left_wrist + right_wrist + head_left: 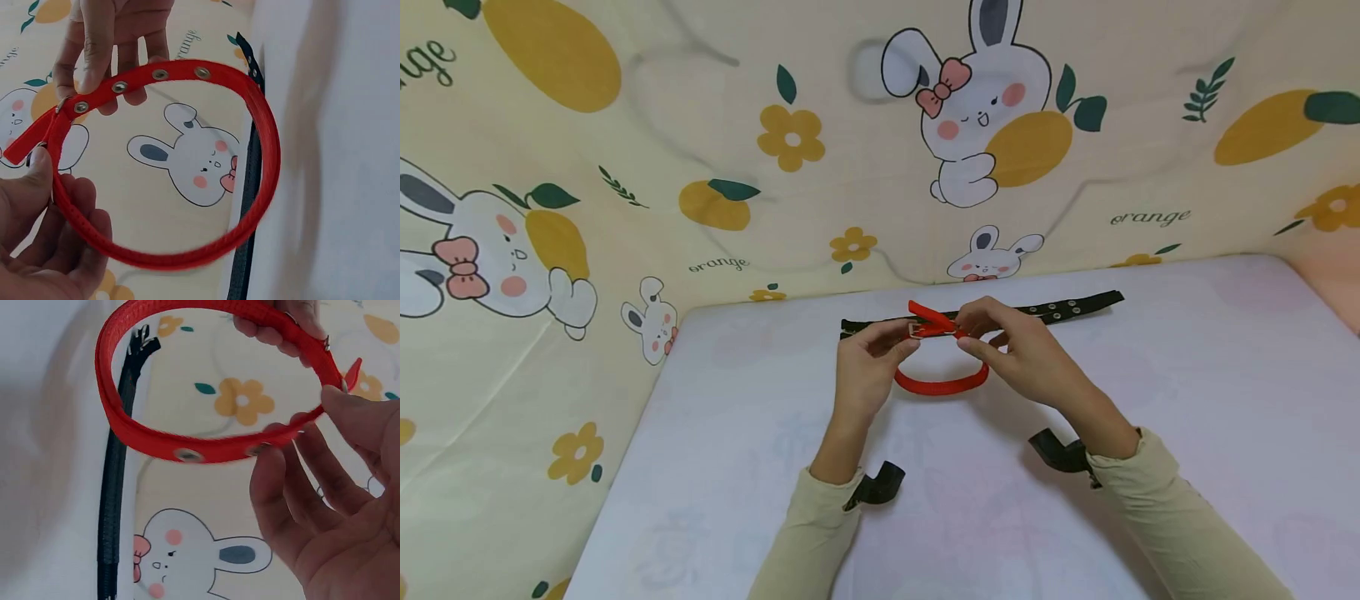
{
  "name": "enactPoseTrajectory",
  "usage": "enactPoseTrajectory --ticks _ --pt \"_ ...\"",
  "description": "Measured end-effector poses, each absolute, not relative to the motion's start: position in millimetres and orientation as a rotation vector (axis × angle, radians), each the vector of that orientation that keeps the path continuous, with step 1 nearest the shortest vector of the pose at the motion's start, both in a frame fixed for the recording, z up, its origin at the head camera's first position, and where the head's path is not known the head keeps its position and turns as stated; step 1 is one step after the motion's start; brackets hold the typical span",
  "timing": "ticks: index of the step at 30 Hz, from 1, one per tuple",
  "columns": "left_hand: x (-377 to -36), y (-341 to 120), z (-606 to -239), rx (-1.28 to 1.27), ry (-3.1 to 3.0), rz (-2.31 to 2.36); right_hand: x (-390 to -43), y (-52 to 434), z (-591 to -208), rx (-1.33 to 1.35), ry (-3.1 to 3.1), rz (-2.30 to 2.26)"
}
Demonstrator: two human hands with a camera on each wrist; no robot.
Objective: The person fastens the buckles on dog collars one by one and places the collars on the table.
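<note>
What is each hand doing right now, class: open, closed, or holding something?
Left hand: pinches the red collar at its buckle end.
Right hand: pinches the collar's eyelet strap beside the buckle.

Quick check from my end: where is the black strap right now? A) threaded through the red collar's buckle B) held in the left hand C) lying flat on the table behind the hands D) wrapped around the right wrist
C: the black strap lies flat on the table behind the hands, while the left hand and right hand both pinch the looped red collar.
</note>
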State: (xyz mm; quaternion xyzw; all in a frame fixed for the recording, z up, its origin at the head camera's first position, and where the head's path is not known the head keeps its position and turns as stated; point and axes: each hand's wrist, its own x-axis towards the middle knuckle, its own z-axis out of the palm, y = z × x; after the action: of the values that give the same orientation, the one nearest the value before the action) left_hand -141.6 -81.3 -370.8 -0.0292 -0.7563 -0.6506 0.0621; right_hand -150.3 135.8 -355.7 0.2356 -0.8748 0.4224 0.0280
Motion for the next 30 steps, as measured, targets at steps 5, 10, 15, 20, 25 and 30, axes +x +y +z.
enactPoseTrajectory --ticks 5,10,15,20,25,30 --pt "-144 -79 -376 -0.173 -2.332 -1.854 -154 139 -360 0.72 -2.767 1.318" --pt "-146 -79 -378 -0.204 -2.372 -1.801 -157 141 -360 0.696 -2.81 1.342" --pt "-144 -79 -376 -0.256 -2.417 -1.779 -155 139 -358 0.694 -2.774 1.337" --pt "-141 -76 -373 -0.258 -2.452 -1.72 -149 133 -355 0.678 -2.729 1.299" --pt "-138 -73 -371 -0.28 -2.422 -1.638 -144 130 -352 0.7 -2.594 1.285" --pt "-133 -68 -368 -0.34 -2.34 -1.584 -138 127 -348 0.703 -2.426 1.355"
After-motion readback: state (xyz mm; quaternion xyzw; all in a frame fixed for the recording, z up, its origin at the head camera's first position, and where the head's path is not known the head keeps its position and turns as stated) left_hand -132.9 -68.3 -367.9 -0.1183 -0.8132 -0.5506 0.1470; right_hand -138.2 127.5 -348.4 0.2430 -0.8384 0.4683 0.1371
